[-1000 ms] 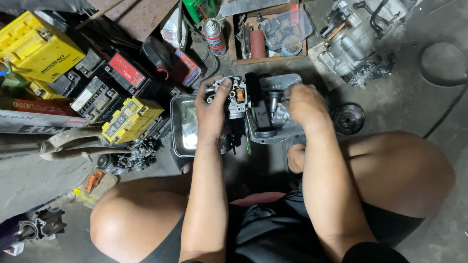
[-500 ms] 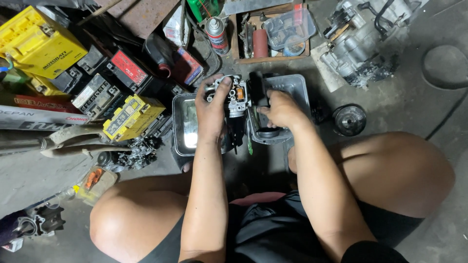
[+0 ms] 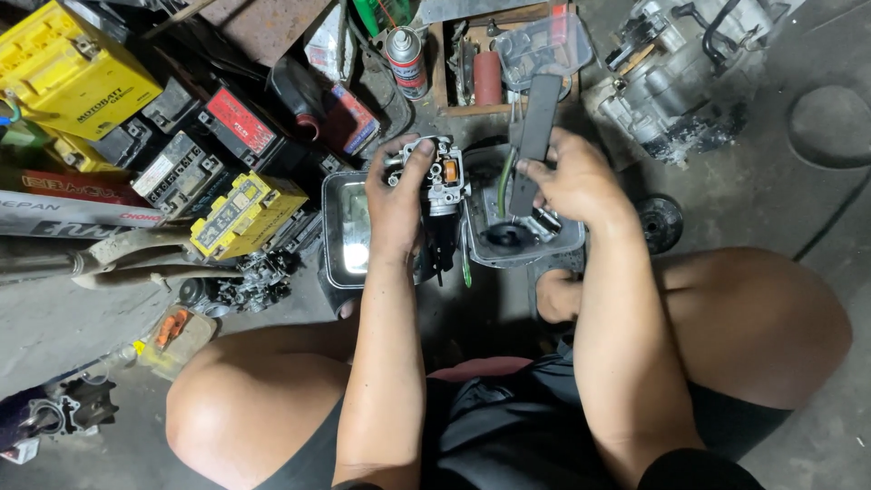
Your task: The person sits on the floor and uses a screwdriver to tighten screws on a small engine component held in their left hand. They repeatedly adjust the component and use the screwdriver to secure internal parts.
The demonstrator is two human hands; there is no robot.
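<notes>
Carburetor point(image 3: 437, 181) in left grip point(image 3: 395, 195), dark brush point(image 3: 533, 145) in right grip point(image 3: 567, 181)

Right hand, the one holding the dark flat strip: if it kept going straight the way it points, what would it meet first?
Probably the clear plastic container in the wooden box: the right hand points up the picture, and its dark flat strip already overlaps the container there. Depth is unclear.

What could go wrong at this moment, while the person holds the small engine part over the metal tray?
1. The left hand holds the carburetor above the metal tray in a one-handed grip; it might slip and fall.
2. The right hand lifts a long dark tool over the open container; it may knock small parts inside.
3. Batteries and loose parts crowd the floor, so a dropped piece could get lost.
</notes>
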